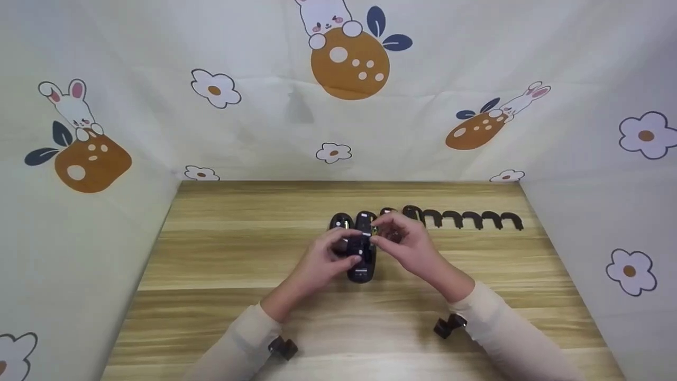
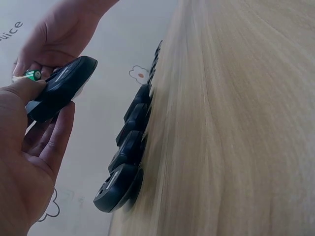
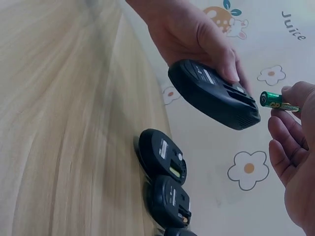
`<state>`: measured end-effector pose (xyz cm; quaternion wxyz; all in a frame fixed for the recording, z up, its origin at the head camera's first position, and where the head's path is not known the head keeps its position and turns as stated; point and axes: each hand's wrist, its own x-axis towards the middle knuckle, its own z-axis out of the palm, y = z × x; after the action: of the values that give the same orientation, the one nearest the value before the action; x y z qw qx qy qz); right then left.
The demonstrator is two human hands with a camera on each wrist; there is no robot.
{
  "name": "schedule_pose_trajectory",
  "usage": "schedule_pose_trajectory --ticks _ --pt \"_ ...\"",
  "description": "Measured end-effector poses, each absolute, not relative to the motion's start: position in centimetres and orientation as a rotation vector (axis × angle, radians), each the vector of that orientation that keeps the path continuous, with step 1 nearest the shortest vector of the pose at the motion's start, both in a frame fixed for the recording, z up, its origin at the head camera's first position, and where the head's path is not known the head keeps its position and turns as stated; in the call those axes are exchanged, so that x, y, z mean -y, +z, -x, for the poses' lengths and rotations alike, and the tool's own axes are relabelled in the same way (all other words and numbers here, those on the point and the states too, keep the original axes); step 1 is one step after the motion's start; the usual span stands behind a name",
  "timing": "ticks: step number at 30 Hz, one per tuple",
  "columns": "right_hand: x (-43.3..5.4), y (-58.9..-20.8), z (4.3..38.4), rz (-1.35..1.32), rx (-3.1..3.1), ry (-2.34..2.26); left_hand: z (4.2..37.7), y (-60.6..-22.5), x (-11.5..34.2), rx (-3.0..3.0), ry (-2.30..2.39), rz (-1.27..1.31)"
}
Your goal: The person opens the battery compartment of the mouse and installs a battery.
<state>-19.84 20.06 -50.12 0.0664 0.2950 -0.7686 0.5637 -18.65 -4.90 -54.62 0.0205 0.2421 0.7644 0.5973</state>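
Note:
My left hand point(image 1: 323, 262) grips a black computer mouse point(image 3: 211, 96) above the table, its underside turned up and the battery slot uncovered. The left thumb lies along the slot's side in the right wrist view. My right hand point(image 1: 410, 244) pinches a green battery point(image 3: 279, 101) between thumb and fingers, just off the open end of the mouse. A small gap shows between battery and mouse in the right wrist view. More black mice stand in a row behind the hands, bottoms up; one mouse point(image 3: 162, 153) has a yellow-green battery in its slot.
Several black curved covers point(image 1: 463, 219) continue the row to the right on the wooden table point(image 1: 211, 296). Cloth walls point(image 1: 254, 132) with printed rabbits and flowers enclose the back and sides. Small black devices point(image 1: 283, 348) sit at both wrists.

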Motion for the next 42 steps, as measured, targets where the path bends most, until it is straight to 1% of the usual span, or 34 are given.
schedule_pose_trajectory --ticks 24,34,42 --pt "-19.8 -51.7 19.5 -1.036 2.281 1.511 18.5 -54.5 4.8 -2.361 1.865 -0.763" --pt "-20.0 -52.2 19.1 -0.929 2.307 1.565 18.5 -54.3 4.6 -2.356 1.855 -0.779" --pt "-19.8 -52.1 18.6 -0.7 2.439 1.876 18.4 -54.4 4.4 -2.367 1.896 -0.807"
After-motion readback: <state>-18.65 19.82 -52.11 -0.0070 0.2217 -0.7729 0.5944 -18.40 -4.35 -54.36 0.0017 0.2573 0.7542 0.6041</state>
